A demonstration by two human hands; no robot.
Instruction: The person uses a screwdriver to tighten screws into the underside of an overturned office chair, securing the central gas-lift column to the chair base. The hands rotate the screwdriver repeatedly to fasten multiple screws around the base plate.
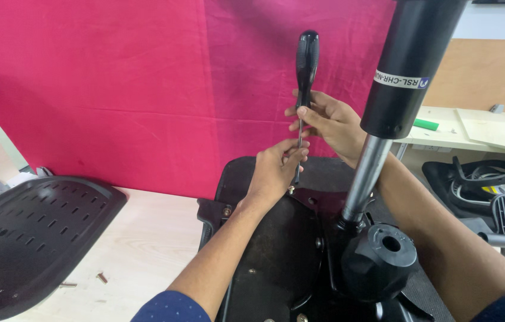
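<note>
Blocking much of the right side, a black gas-lift cylinder [410, 65] rose out of the frame's top edge, its chrome piston [363, 176] running down into the black mechanism plate [276, 256] of an upturned chair seat, and it hid part of the right forearm. The screwdriver tip and the screw it met were hard to make out, covered by the left hand [273, 173] and lost in the dark metal. The screwdriver [306, 65] stood nearly upright over the far edge of the seat underside, its black handle free above both hands. The right hand [330, 122] had its fingers [303, 113] curled around the lower handle where the shaft began, thumb and forefinger pressed close. Below it, the left hand's fingers [294, 152] were pinched lightly on the thin shaft near its lower end, steadying it. A round black knob [380, 256] sat near the piston's base. On the pale tabletop [145, 238] to the left lay a perforated black backrest panel [26, 232], cut off by the frame, with two small screws [102, 277] loose beside it. Behind hung a pink cloth [145, 89].
</note>
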